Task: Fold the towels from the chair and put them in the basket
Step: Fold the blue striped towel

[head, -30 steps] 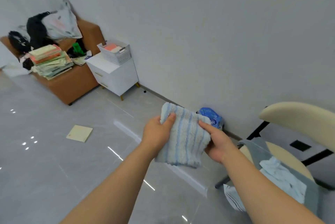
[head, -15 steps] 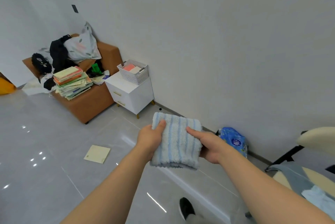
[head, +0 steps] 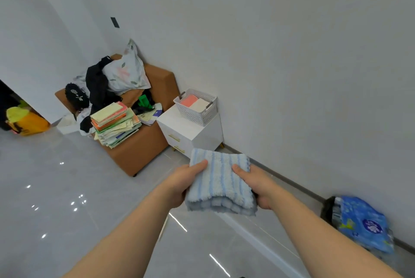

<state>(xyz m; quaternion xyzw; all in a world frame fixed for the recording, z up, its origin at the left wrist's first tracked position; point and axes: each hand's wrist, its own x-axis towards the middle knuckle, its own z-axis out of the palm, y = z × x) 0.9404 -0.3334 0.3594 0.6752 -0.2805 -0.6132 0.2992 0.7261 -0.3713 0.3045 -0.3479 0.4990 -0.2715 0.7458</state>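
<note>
Holding a towel [head: 221, 184] in mid-air, both hands out in front of the body, above the grey tiled floor [head: 67, 210]. Cloth is pale and fleecy with light blue stripes, folded into a thick square, layered edges facing the camera. The left hand [head: 187, 180] grips its left edge, thumb lying on top, fingers going underneath. The right hand [head: 258, 184] grips the right edge the same way, thumb on top pointing inward; its fingers are hidden below the cloth. Both forearms bare, reaching in from the bottom of the view.

Beyond the towel, against the white wall [head: 292, 75]: a white bedside cabinet [head: 170, 123] with two drawers and gold handles. On its top stands a white perforated basket [head: 195, 117], well apart from the towel and the hands. Inside it, lying flat side by side, a pink item [head: 189, 100] and a white item [head: 200, 105]; whether they are towels cannot be told.

Left of the cabinet, just beside it: a brown upholstered sofa [head: 139, 151], heavily loaded. A stack of books [head: 114, 124] sits at the front edge, black clothing [head: 96, 86] behind it, and a floral pillow [head: 125, 73] leans against the wall. A green object [head: 143, 101] lies between pillow and cabinet, not identifiable.

Lower right, on the floor by the skirting: a blue printed plastic package [head: 363, 223]. Far left, a yellow and orange bag-like thing [head: 24, 120] beside a dark opening.
</note>
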